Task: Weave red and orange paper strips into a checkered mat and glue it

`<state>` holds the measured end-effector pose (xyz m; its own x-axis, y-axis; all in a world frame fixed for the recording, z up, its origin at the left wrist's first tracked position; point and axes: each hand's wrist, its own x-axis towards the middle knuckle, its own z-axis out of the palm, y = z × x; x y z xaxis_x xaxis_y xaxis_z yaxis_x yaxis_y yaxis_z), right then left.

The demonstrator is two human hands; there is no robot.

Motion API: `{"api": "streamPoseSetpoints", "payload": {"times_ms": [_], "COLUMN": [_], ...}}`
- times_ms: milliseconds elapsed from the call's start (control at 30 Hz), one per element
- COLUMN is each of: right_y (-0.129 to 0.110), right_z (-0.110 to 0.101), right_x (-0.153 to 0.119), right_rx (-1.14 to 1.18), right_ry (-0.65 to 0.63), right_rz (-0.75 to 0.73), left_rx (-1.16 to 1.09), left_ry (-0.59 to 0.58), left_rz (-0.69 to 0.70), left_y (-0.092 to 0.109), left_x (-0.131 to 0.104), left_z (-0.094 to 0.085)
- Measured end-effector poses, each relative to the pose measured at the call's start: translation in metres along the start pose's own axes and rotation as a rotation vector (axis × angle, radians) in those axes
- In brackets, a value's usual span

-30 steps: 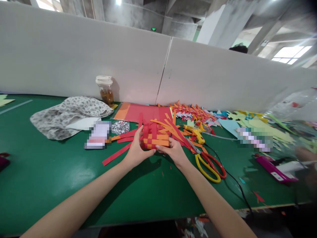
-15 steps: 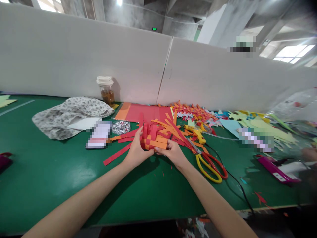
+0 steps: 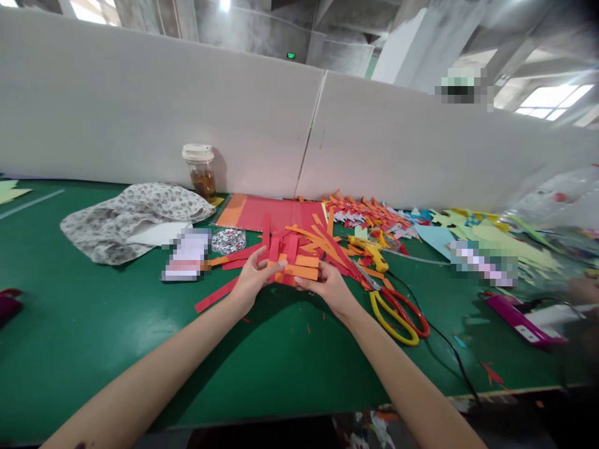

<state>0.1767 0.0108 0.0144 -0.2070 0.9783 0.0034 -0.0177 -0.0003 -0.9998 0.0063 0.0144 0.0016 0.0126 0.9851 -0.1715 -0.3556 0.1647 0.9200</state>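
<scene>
Where both hands (image 3: 289, 277) grip — woven paper strips (image 3: 290, 265) between them, fingertips touching edges

Illegible lettering on a green sign (image 3: 291, 55)

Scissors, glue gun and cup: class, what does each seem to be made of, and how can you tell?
Scissors: shiny grey blades, likely steel; smooth red and yellow handles, probably plastic.
Glue gun: apparently glossy yellow plastic, judging by its even, moulded look.
Cup: clear plastic or glass, since brown liquid shows through; matte white lid, likely plastic.
</scene>
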Motion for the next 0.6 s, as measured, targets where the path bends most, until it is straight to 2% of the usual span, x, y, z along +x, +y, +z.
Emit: {"api": "streamPoseSetpoints", "payload": {"times_ms": [67, 133, 200, 300, 400, 500, 600], "right_y": [-0.0004, 0.0002, 0.0011, 0.0016, -0.0017, -0.0064, -0.0072], "right_z": [0.0002, -0.0001, -0.0015, -0.0049, -0.0067, -0.0046, -0.0012], "right_x": [-0.0016, -0.0023, -0.0017, 0.001, 0.0032, 0.003, 0.0015], "right_rx": [-0.027, -0.061, -0.086, -0.062, 0.091, 0.215, 0.15], "right_ry": [-0.061, -0.123, -0.145, -0.039, 0.067, 0.062, 0.07], "right_rz": [0.018, 0.04, 0.055, 0.055, 0.043, 0.044, 0.062], "left_rx": [-0.067, -0.097, -0.085, -0.058, -0.043, -0.02, 0.015], "left_ry": [-0.069, -0.133, -0.141, -0.097, -0.102, -0.105, -0.104], "left_rz": [-0.003, 0.049, 0.093, 0.092, 0.065, 0.053, 0.064], "left_y": [0.0028, 0.0028, 0.0008, -0.0024, -0.0032, -0.0021, -0.0013], "left_x": [-0.0015, -0.0019, -0.0008, 0.0018, 0.0023, -0.0001, -0.0025], "left_z": [0.0001, -0.0007, -0.002, -0.0036, -0.0033, -0.0016, -0.0004]}}
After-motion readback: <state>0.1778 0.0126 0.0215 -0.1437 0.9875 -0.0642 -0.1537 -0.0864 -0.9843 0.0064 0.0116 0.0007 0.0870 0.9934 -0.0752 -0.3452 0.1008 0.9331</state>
